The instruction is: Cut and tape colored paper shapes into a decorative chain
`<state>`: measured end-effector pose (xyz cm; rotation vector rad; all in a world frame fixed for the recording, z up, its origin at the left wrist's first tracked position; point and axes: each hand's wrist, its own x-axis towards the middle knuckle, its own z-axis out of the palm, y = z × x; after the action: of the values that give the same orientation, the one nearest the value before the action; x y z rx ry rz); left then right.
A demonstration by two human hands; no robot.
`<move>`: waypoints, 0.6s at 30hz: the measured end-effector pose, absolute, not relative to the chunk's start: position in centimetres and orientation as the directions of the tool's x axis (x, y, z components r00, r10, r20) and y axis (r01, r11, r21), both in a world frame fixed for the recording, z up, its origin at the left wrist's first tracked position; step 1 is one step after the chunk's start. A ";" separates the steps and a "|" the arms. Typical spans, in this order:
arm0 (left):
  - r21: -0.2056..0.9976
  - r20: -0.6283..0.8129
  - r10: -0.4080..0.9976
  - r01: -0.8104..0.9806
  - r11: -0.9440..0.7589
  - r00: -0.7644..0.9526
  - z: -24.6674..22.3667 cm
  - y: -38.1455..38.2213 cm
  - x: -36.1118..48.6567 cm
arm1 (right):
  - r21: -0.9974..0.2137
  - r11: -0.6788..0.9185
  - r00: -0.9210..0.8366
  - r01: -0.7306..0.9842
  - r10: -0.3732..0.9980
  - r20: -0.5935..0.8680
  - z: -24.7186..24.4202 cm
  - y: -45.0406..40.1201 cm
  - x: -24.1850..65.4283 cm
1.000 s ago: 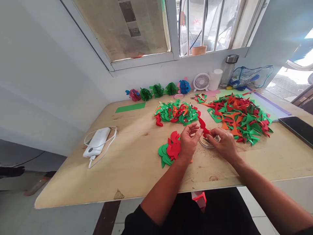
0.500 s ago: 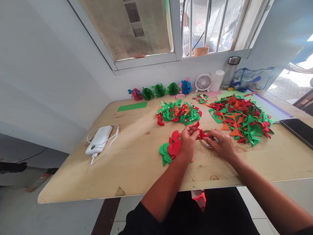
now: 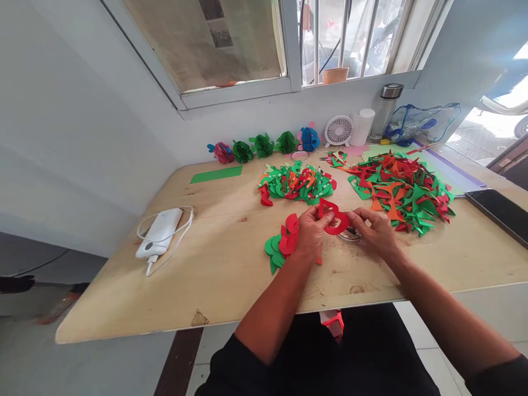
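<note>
A red paper cutout (image 3: 341, 224) with rounded, curling edges is pinched between my two hands. My left hand (image 3: 310, 234) grips its left side with thumb and fingers. At the cutout's right edge, my right hand (image 3: 375, 228) has its thumb and fingertips closed on the paper. Partly hidden beneath them lies a round, shiny-rimmed object (image 3: 350, 238), whose kind I cannot make out. Just left of my left hand are stacked red paper shapes (image 3: 289, 237) and green paper shapes (image 3: 273, 248).
Behind my hands is a heap of green and red cut shapes (image 3: 297, 184). Paper scraps (image 3: 402, 190) are piled at the right, beside a phone (image 3: 499, 214). A power bank (image 3: 160, 232) with its cable lies left. Paper figures (image 3: 263, 146) and a fan (image 3: 339, 131) line the wall.
The red paper has opened out from a folded, bunched form into a flatter looped shape. Both hands stay close together, and the view has shifted slightly.
</note>
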<state>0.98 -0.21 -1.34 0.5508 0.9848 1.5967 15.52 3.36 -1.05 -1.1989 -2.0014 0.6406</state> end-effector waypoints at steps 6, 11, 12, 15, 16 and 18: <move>0.879 -0.176 0.938 -0.477 0.013 -0.298 -1.6 -0.2 0.6 | -0.610 0.298 -0.211 0.734 0.954 0.212 -1.2 4.9 17.0; 0.880 -0.182 0.950 -0.473 0.043 -0.253 -1.7 -0.2 0.7 | -0.534 0.378 -0.315 0.756 0.926 0.209 -1.6 5.3 17.4; 0.882 -0.184 0.951 -0.469 0.048 -0.249 -1.7 -0.2 0.7 | -0.517 0.401 -0.338 0.756 0.916 0.216 -1.8 5.3 17.4; 0.900 -0.188 0.950 -0.432 0.066 -0.248 -1.9 -0.2 0.7 | -0.454 0.469 -0.400 0.758 0.883 0.244 -2.3 5.5 17.4; 0.907 -0.187 0.951 -0.416 0.071 -0.247 -2.0 -0.2 0.7 | -0.433 0.489 -0.420 0.757 0.872 0.250 -2.5 5.5 17.4; 0.918 -0.181 0.954 -0.390 0.076 -0.238 -2.1 -0.3 0.7 | -0.404 0.522 -0.456 0.752 0.853 0.253 -2.7 5.5 17.3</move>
<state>0.74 -0.26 -2.12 0.6825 1.1618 1.4596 17.30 5.53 -2.68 -1.3158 -2.3424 0.3262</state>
